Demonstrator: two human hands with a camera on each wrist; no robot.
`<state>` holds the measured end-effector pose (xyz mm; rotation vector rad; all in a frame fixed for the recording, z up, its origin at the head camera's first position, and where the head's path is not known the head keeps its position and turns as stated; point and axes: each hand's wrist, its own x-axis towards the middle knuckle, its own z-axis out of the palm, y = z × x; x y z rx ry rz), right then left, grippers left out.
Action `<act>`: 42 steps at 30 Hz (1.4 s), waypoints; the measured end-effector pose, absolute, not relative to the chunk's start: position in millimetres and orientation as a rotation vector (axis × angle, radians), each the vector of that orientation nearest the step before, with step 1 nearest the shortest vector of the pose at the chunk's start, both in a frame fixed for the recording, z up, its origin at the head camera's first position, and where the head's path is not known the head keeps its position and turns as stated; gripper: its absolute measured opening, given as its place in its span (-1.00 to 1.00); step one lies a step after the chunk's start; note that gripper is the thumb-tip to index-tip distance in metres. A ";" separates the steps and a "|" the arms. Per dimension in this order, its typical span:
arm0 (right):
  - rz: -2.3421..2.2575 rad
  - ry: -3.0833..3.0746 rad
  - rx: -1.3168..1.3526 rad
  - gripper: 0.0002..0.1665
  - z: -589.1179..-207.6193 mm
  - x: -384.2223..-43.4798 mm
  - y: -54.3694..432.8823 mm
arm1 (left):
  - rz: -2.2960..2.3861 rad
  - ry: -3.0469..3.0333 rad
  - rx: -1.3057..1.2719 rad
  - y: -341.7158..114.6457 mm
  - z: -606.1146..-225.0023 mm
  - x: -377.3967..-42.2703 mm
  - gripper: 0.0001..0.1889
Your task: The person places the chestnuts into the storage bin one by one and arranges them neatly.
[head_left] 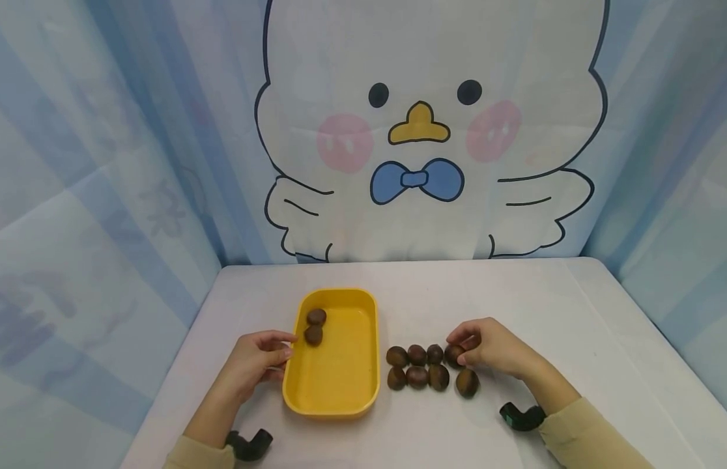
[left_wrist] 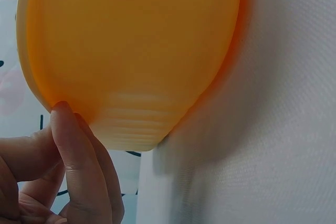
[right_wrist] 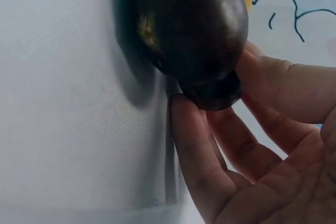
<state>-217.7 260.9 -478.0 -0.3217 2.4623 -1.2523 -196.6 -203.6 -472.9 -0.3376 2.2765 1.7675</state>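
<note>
A yellow tray [head_left: 334,384] stands on the white table, with two chestnuts [head_left: 314,335] near its upper left side. My left hand [head_left: 255,361] holds the tray's left rim; in the left wrist view its fingers [left_wrist: 79,156] lie against the outer wall. To the right of the tray, several brown chestnuts [head_left: 417,377] lie in two rows. At the right end of the back row, my right hand [head_left: 489,348] pinches a chestnut [head_left: 453,355] between thumb and fingers. A larger-looking chestnut [right_wrist: 191,22] sits in front of the held one in the right wrist view, partly covering it.
Behind the white table [head_left: 551,306] hangs a curtain [head_left: 419,228] with a cartoon bird printed on it. Blue and white cloth [head_left: 94,215] closes off both sides. A dark curved piece [head_left: 250,445] sits by the left wrist, and another dark piece [head_left: 522,417] by the right.
</note>
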 end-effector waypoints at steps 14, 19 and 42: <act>-1.294 2.433 -0.369 -0.56 -475.3 -221.6 271.5 | 1.770 2.262 -0.334 -201.8 -472.1 -195.4 -0.67; -1.301 2.440 -0.369 -0.55 -469.9 -225.4 268.3 | 1.776 2.260 -0.336 -201.5 -471.2 -194.7 -0.67; -1.348 2.460 -0.460 -0.63 -436.2 -251.7 210.6 | 1.804 2.256 -0.328 -203.8 -472.0 -195.8 -0.68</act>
